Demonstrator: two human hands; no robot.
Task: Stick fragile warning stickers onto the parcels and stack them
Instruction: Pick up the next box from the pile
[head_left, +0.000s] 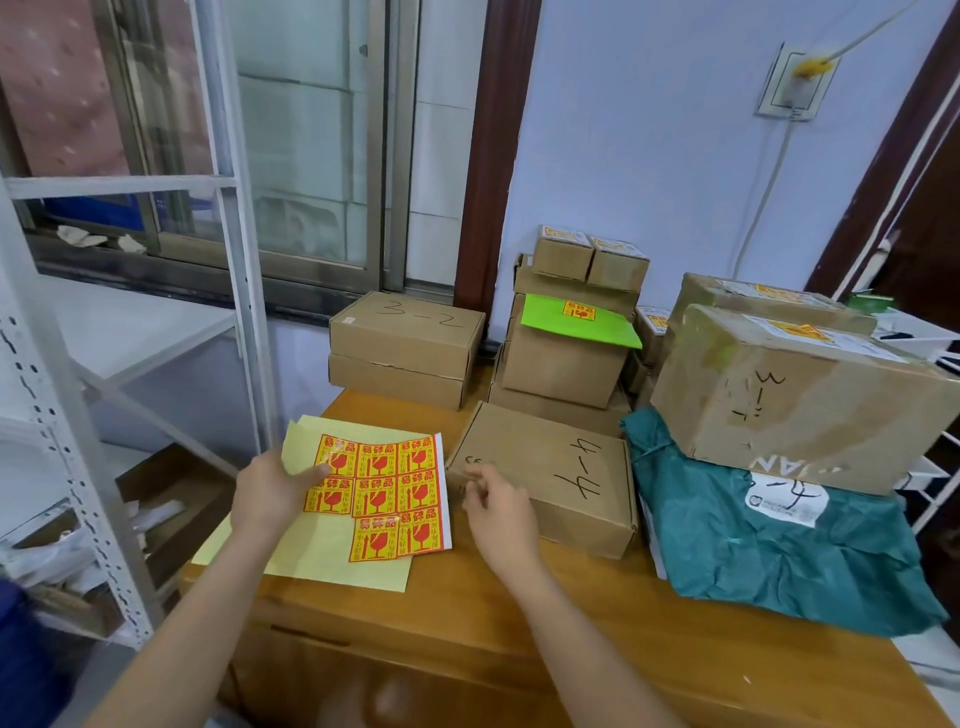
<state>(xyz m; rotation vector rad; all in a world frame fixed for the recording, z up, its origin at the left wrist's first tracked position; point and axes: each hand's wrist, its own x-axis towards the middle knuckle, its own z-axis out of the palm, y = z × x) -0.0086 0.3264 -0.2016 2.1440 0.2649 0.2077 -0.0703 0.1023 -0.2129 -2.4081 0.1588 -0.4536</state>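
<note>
The wooden worktop (519, 613) carries everything: along its back edge stand stacks of cardboard parcels, many already bearing red-and-yellow stickers, and toward the right edge a big box (800, 400) marked 3-1 sits on a green bag (789, 545). Nearer the middle lies the flat box marked 4-4 (550, 478), its top bare of any sticker, its long axis running from the front left toward the back right. At the left edge, partly overhanging it, the yellow sticker sheet (363, 499) rests on the worktop, its long side running roughly front to back with the print upright to the person. The left hand (270, 493) grips the sheet's left margin, thumb on top; the right hand (493, 504) hovers just by the 4-4 box's near-left corner, fingers loosely curled, and whether it pinches a peeled sticker I cannot tell. Likely risks: a peeled sticker folding onto itself or landing crooked, and the overhanging sheet sliding off the edge if released.
</note>
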